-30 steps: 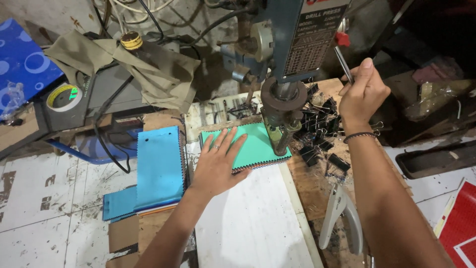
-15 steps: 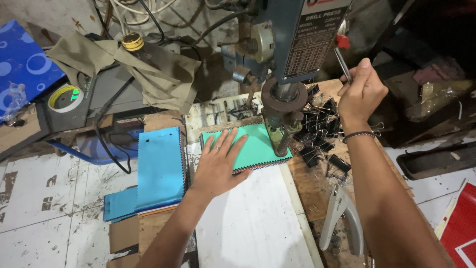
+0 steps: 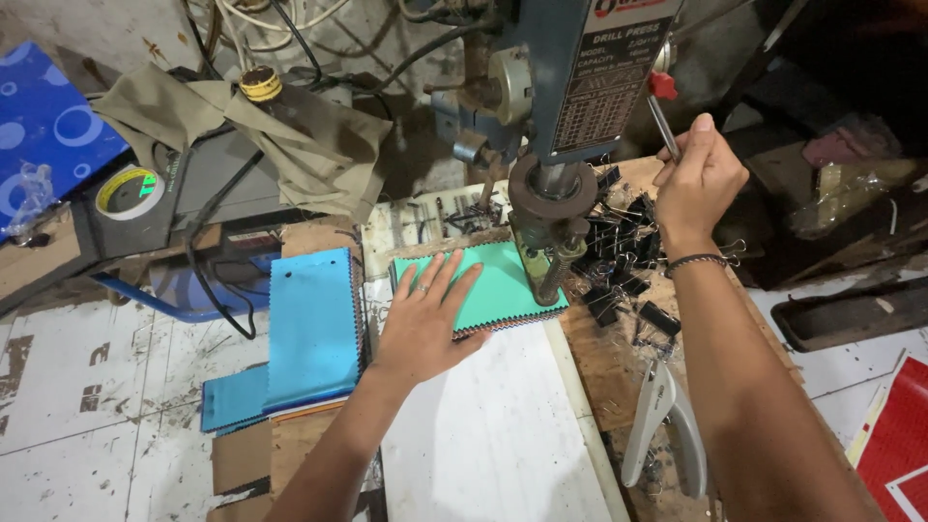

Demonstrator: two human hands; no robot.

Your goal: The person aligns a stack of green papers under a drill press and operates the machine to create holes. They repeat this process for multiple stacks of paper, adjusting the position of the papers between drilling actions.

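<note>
On the table (image 3: 599, 372), near its far edge, a green stack of paper sheets (image 3: 493, 285) lies flat under the drill press (image 3: 565, 116). The left hand (image 3: 425, 319) rests on the near part of the stack with its fingers spread wide, pressing it down and holding nothing. The right hand (image 3: 701, 184) is up by the right side of the machine, and its grip is closed around the thin metal handle (image 3: 665, 121) with a red knob on top. The drill tip (image 3: 551, 285) looks like it is down at the far right corner of the green stack, but I cannot tell if it has gone into the paper. I think the drilling of this stack is in the middle: the paper is in place and held, the handle is gripped, and no finished hole shows on the green cover. Beside it, toward the left edge of the table, a blue stack (image 3: 311, 329) lies by itself, and it seems to have small holes near its top edge, so it may be done. Many black binder clips (image 3: 619, 261) sit in a heap to the right of the drill, not on any stack. A white hand punch (image 3: 667, 435) lies near the right front edge. A roll of tape (image 3: 129, 191) sits far off to the left.
</note>
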